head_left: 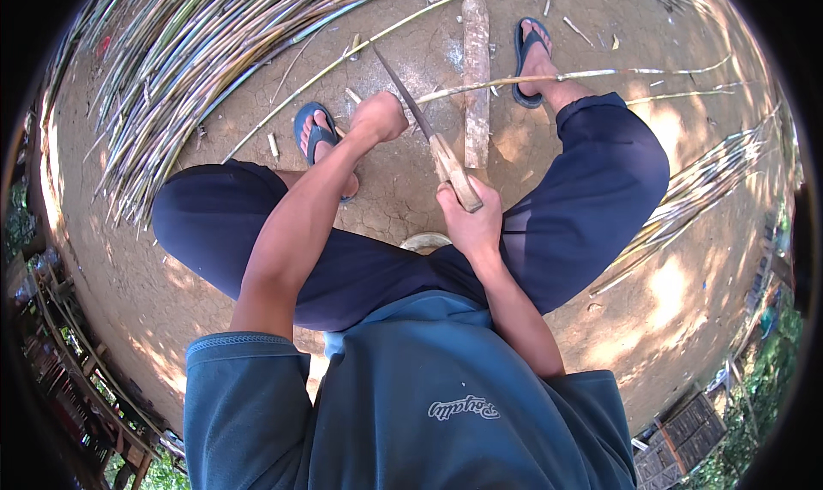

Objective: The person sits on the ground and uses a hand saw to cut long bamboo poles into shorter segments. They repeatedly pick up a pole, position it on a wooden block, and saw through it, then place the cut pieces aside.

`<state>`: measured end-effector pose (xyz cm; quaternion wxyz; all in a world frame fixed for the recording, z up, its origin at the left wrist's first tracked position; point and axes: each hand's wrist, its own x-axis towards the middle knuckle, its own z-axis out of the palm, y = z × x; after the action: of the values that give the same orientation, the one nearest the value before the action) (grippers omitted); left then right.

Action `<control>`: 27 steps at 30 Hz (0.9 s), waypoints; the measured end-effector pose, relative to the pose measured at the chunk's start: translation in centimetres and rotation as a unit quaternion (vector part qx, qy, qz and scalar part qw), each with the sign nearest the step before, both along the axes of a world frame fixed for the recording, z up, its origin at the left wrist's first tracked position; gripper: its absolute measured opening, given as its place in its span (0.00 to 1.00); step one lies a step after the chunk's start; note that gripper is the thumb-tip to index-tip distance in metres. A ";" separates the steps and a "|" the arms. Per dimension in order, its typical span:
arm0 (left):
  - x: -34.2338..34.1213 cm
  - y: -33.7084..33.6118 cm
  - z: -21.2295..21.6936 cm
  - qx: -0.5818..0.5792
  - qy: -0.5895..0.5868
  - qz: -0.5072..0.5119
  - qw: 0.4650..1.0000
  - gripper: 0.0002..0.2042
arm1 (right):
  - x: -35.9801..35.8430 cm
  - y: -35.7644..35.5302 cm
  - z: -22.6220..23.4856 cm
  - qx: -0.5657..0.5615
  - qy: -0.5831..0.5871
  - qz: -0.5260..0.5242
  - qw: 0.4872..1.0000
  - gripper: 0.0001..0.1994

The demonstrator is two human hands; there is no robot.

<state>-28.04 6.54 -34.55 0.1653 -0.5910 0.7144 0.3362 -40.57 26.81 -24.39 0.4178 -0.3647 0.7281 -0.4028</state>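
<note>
Evidently, the left hand [381,117] is curled round a thin cane [497,83] that runs toward three o'clock across the log [477,130], while the right hand [474,220] grips the knife [443,153] by its handle, blade toward eleven. More canes [231,53] lie at ten o'clock.

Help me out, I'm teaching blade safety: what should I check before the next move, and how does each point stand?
1. Knife gripped by its handle: ok, the right hand is closed on it.
2. Cane held: ok, the left hand is closed around it.
3. Cane resting on the log: cannot tell; it crosses over it, contact unclear.
4. Left hand well clear of the blade: not ok, they appear close.
5. Toes protected: not ok, flip-flops leave them bare.
</note>
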 end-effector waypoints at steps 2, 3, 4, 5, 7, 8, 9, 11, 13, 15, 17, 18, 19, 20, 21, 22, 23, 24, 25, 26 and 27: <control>-0.7 0.4 0.9 0.037 -0.025 -0.002 0.999 0.17 | -0.2 -0.5 -0.9 0.001 -0.003 -0.029 1.000 0.06; -0.7 0.1 0.5 0.057 -0.020 -0.002 0.998 0.18 | -0.3 -0.1 -0.8 -0.026 -0.003 -0.045 0.999 0.06; -0.5 -0.2 0.1 0.076 -0.001 -0.013 0.997 0.17 | -0.6 -0.1 -0.8 -0.048 0.008 -0.043 0.998 0.07; 0.0 -0.6 -0.2 0.095 0.019 -0.025 0.995 0.16 | -0.9 -0.1 -0.7 -0.070 0.018 -0.041 0.997 0.07; 1.0 -1.4 0.2 0.224 0.088 0.056 0.969 0.10 | -1.2 -0.5 -0.3 -0.122 0.044 -0.047 0.990 0.09; 1.3 -1.8 0.2 0.293 0.125 0.078 0.945 0.11 | -1.5 -0.5 0.0 -0.117 0.044 -0.052 0.991 0.09; 1.6 -2.6 0.2 0.359 0.159 0.098 0.914 0.12 | -1.6 -0.6 0.2 -0.115 0.042 -0.057 0.991 0.10; 1.9 -3.7 -0.2 0.477 0.195 0.105 0.851 0.19 | -1.7 -0.5 0.4 -0.107 0.040 -0.062 0.992 0.10; 2.2 -4.8 -0.6 0.536 0.217 0.119 0.807 0.19 | -1.7 -0.1 0.7 -0.096 0.044 -0.054 0.993 0.11; 3.2 -6.0 -1.8 0.576 0.253 0.117 0.768 0.19 | -1.9 0.3 0.9 -0.096 0.061 -0.035 0.993 0.11; 3.3 -6.2 -2.8 0.578 0.272 0.132 0.758 0.19 | -2.2 0.7 0.7 -0.093 0.076 -0.025 0.992 0.11; 3.6 -6.3 -3.4 0.575 0.282 0.146 0.754 0.19 | -2.3 0.6 0.8 -0.085 0.076 -0.023 0.993 0.11; 4.4 -5.9 -4.7 0.586 0.293 0.147 0.741 0.19 | -2.1 0.6 1.0 -0.079 0.073 -0.017 0.994 0.11; 5.0 -5.7 -6.1 0.535 0.290 0.146 0.780 0.18 | -2.0 0.3 1.1 -0.074 0.070 -0.010 0.995 0.11; 5.3 -4.9 -7.8 0.486 0.285 0.147 0.813 0.17 | -1.9 0.2 0.9 -0.063 0.067 -0.007 0.996 0.11; 4.9 -4.2 -8.3 0.440 0.280 0.142 0.841 0.16 | -1.9 0.2 0.9 -0.049 0.068 -0.009 0.996 0.11; 4.4 -3.7 -8.8 0.286 0.212 0.105 0.928 0.09 | -1.9 0.2 0.8 -0.036 0.070 -0.009 0.997 0.12; 4.5 -3.2 -9.5 0.216 0.206 0.082 0.951 0.11 | -1.9 0.4 0.6 -0.021 0.073 0.000 0.997 0.11; 4.7 -2.7 -10.2 0.145 0.198 0.059 0.968 0.14 | -1.9 0.7 0.3 -0.007 0.077 0.011 0.997 0.11; 5.1 -2.4 -10.8 0.073 0.188 0.036 0.979 0.18 | -1.7 0.8 0.2 0.007 0.080 0.023 0.996 0.11; 5.2 -3.0 -11.1 0.071 0.118 0.003 0.990 0.22 | -1.6 0.8 0.1 0.017 0.084 0.028 0.996 0.11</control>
<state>-22.81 3.56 -45.63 0.1207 -0.5361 0.7014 0.4539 -42.12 27.60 -24.29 0.3727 -0.4101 0.7569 -0.3466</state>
